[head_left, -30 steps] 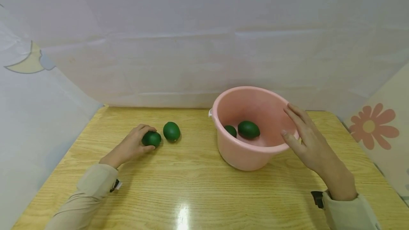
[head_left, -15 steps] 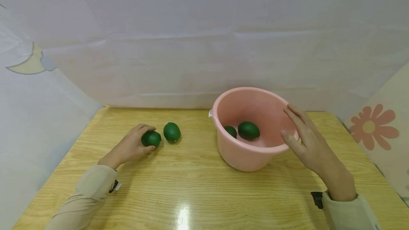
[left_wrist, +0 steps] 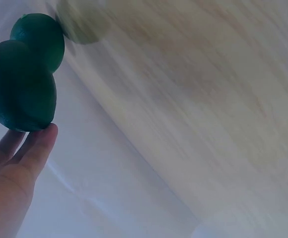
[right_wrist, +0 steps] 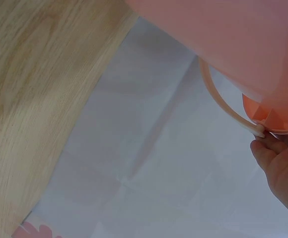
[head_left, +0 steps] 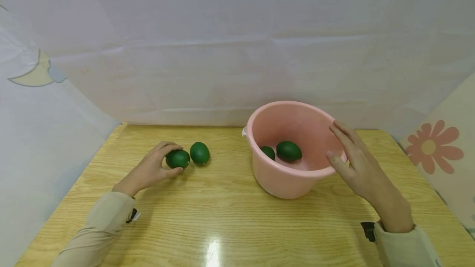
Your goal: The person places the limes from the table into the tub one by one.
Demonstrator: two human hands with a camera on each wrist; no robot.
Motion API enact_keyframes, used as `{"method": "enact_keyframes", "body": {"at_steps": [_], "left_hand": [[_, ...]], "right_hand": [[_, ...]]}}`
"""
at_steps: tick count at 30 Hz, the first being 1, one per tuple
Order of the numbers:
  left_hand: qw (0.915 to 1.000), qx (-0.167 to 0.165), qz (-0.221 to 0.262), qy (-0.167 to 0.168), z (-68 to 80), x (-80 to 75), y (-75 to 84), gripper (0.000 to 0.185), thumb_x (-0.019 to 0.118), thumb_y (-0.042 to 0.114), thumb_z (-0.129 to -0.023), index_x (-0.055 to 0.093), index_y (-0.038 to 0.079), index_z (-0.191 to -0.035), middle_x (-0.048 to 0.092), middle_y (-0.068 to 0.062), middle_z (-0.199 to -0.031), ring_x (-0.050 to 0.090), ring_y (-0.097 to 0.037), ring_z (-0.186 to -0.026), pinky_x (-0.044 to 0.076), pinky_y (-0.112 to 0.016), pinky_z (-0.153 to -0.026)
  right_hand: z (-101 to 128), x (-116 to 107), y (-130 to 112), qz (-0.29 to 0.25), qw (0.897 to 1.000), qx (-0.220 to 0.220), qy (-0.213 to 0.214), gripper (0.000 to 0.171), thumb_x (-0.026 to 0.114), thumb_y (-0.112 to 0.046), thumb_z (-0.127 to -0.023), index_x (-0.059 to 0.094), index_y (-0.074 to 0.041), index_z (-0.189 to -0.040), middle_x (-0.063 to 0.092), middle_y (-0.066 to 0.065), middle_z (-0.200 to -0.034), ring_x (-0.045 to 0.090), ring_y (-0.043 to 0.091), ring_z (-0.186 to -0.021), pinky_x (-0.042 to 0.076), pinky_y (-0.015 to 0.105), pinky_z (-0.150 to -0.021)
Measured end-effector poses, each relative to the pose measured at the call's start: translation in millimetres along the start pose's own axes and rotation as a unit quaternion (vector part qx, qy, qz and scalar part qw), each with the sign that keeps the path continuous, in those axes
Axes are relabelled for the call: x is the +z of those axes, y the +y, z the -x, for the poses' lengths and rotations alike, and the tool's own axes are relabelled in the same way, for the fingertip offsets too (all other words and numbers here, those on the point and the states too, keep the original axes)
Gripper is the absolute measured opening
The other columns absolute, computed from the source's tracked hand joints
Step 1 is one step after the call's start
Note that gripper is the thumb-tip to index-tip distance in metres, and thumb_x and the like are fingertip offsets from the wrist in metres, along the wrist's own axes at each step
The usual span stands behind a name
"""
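Left hand (head_left: 150, 170) grasps a dark green, egg-shaped fruit (head_left: 177, 158) on the wooden table (head_left: 222, 221); a second green fruit (head_left: 199, 153) lies just beyond its fingertips. Right hand (head_left: 354, 162), fingers extended, rests against the round pink plastic basin (head_left: 282, 176).

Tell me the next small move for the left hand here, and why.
Probably lift the lime clear of the table and carry it toward the pink bucket. The left hand already grips it, two limes lie in the bucket, and the right hand steadies the rim.
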State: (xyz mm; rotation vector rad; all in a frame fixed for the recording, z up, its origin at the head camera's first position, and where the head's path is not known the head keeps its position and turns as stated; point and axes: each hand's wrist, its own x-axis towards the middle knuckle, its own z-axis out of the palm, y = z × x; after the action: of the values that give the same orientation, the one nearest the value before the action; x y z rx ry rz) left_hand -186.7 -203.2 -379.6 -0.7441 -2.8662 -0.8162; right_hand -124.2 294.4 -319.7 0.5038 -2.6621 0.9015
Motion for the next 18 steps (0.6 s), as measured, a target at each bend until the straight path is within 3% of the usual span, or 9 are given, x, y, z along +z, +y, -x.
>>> {"method": "enact_keyframes", "body": {"at_steps": [7, 18], "left_hand": [[0.9991, 0.033, 0.018, 0.018, -3.0, -2.4, 7.3, 0.056, 0.081, 0.015, -0.083, 0.057, 0.006, -0.132, 0.055, -0.016, -0.136, 0.058, -0.037, -0.119, 0.052, -0.056, -0.094], [0.9952, 0.082, 0.007, 0.054, -9.4, -3.2, 21.0, 0.059, 0.083, 0.015, -0.081, 0.057, 0.006, -0.134, 0.056, -0.015, -0.135, 0.059, -0.034, -0.12, 0.054, -0.052, -0.093]], "right_hand": [[0.5, -0.1, 0.3, -0.003, 1.0, 0.006, -0.006, 0.065, 0.055, -0.024, -0.1, 0.027, -0.011, -0.157, 0.019, 0.01, -0.165, 0.02, 0.045, -0.148, 0.025, 0.075, -0.104], [0.1, -0.1, 0.9, -0.002, 1.0, 0.004, -0.005, 0.065, 0.055, -0.024, -0.1, 0.028, -0.01, -0.157, 0.019, 0.011, -0.165, 0.02, 0.045, -0.148, 0.025, 0.075, -0.105]]}}
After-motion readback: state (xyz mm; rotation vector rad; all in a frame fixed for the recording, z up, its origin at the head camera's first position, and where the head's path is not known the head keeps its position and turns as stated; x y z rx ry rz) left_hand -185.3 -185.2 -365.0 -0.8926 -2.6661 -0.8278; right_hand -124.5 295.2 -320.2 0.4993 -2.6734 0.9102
